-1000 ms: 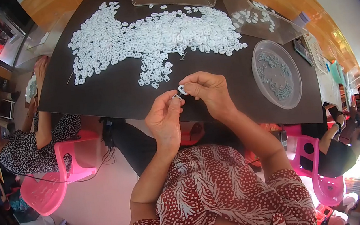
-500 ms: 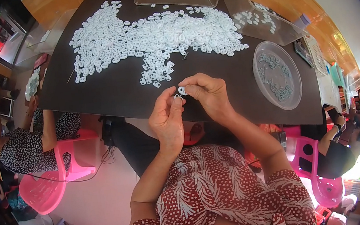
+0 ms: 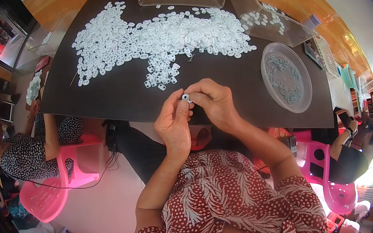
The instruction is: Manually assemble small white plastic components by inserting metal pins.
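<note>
Above the near edge of the dark table, my two hands meet at the fingertips. My left hand (image 3: 172, 125) is closed in a pinch on a small white plastic piece. A white plastic piece with a round hole (image 3: 185, 97) shows between the fingertips, pinched by my right hand (image 3: 216, 106). The two pieces are pressed together, and the fingers hide most of them. Just beyond lies a small heap of white two-holed pieces (image 3: 162, 74), joined to a wide pile of similar white oval pieces (image 3: 141, 41).
A round clear tub (image 3: 308, 95) holding small grey-green parts (image 3: 291, 90) stands on the right. Clear plastic boxes (image 3: 183, 2) line the back. A small dark metal piece (image 3: 191, 58) lies beside the pile. People sit to the left and right, near pink chairs (image 3: 48, 196).
My right hand has moved slightly left and down, bringing its white piece against the one in my left hand. The gap between the fingertips has closed.
</note>
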Tool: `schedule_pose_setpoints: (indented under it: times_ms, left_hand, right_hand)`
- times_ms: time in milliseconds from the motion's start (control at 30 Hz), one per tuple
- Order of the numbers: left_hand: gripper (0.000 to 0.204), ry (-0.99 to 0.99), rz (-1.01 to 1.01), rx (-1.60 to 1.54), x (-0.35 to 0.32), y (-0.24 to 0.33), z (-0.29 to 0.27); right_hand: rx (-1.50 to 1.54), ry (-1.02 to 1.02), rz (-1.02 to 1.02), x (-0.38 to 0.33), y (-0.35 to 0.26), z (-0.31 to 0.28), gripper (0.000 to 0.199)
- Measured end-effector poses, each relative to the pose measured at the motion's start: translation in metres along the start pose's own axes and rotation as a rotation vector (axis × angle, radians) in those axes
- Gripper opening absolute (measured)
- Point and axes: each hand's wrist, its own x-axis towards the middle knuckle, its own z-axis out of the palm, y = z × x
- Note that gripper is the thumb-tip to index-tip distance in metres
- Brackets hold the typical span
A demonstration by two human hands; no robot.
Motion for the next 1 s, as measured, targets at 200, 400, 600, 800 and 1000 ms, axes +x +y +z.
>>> schedule_pose_setpoints:
  times_ms: [200,400,600,800,1000]
  left_hand:
    - [0.026,-0.014,-0.059,-0.054,0.004,0.0,-0.003]
    - [0.022,0.011,-0.084,-0.097,0.007,0.004,-0.002]
    - [0.02,0.065,-0.127,-0.155,0.007,0.009,0.003]
    - [0.02,0.012,-0.122,-0.154,0.006,0.008,-0.004]
    - [0.02,0.015,-0.057,-0.091,0.003,0.01,-0.004]
  right_hand:
    - [-0.111,-0.046,-0.09,0.0,-0.001,-0.004,0.015]
    - [-0.133,-0.083,-0.043,-0.003,-0.013,-0.003,0.025]
    - [-0.223,0.002,-0.225,-0.004,-0.001,0.0,0.028]
    - [-0.275,-0.001,-0.278,-0.003,-0.005,-0.001,0.026]
    - [-0.288,-0.002,-0.281,-0.006,-0.007,-0.003,0.027]
